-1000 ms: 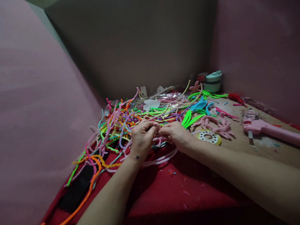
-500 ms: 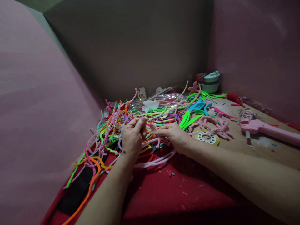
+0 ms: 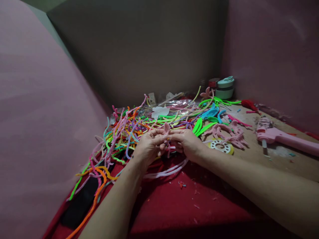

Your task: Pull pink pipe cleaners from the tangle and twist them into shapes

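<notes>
Between my fingertips is a small pink pipe-cleaner petal (image 3: pixel 166 128), its rounded loop pointing up and a pink stem end hanging below. My left hand (image 3: pixel 151 144) pinches it from the left side. From the right, my right hand (image 3: pixel 186 142) pinches the same piece, thumb and forefinger nearly meeting those of my left hand. Its lower part is partly hidden by the fingers. Behind and left of my hands spreads a tangled heap of coloured pipe cleaners (image 3: pixel 117 132). White pipe cleaners (image 3: pixel 165 173) curve beneath my wrists.
A pink hot glue gun (image 3: pixel 279 134) lies at the right on the board. Nearer are a yellow-and-white tape reel (image 3: pixel 220 146), pink pipe-cleaner pieces (image 3: pixel 233 132) and green leaf shapes (image 3: pixel 198 127). A mint container (image 3: pixel 225 88) stands at the back; a black object (image 3: pixel 79 202) lies front left.
My left hand has moved right to meet my right hand and now grips the pink petal too. The petal has risen slightly and stands upright.
</notes>
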### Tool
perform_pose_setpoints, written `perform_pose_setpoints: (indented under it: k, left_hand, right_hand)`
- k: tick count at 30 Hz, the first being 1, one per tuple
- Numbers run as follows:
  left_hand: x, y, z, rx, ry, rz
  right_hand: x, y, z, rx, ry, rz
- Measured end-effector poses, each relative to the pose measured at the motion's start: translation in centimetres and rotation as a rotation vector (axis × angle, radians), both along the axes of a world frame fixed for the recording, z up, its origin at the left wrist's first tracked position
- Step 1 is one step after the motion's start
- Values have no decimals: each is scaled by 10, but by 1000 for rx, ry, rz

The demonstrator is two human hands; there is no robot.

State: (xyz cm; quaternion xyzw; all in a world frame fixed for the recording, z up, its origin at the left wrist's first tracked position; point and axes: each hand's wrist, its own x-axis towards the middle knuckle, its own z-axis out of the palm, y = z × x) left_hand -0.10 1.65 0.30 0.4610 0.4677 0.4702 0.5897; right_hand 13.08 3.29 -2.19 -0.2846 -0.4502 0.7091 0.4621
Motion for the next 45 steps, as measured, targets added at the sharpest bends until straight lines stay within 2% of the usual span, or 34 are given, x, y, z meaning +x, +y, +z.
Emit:
perform_pose_setpoints:
  k: [4,10,15,20,25,28,35,40,45]
  left_hand:
    - [-2,0,-1,14,23,0]
    - [-6,2,-6,-67,131,-28]
    - [-6,3,-9,23,226,-38]
    - [0,0,-4,120,449,3]
    - [7,-4,2,82,446,47]
    - [7,-4,3,79,459,71]
    - [4,-2,0,75,520,38]
    - [6,-3,3,88,614,48]
    - [4,-4,6,87,591,3]
  right_hand:
    - [3,6,-1,16,-4,-93]
    - [5,11,2,29,-75,-164]
    - [5,7,6,13,-103,-174]
    - [7,8,6,124,-164,-198]
    - [7,12,3,184,-200,-241]
    - [5,13,1,179,-205,-241]
    - [5,11,2,152,-139,-199]
    - [5,11,4,100,-137,-203]
    - [5,12,3,37,-71,-185]
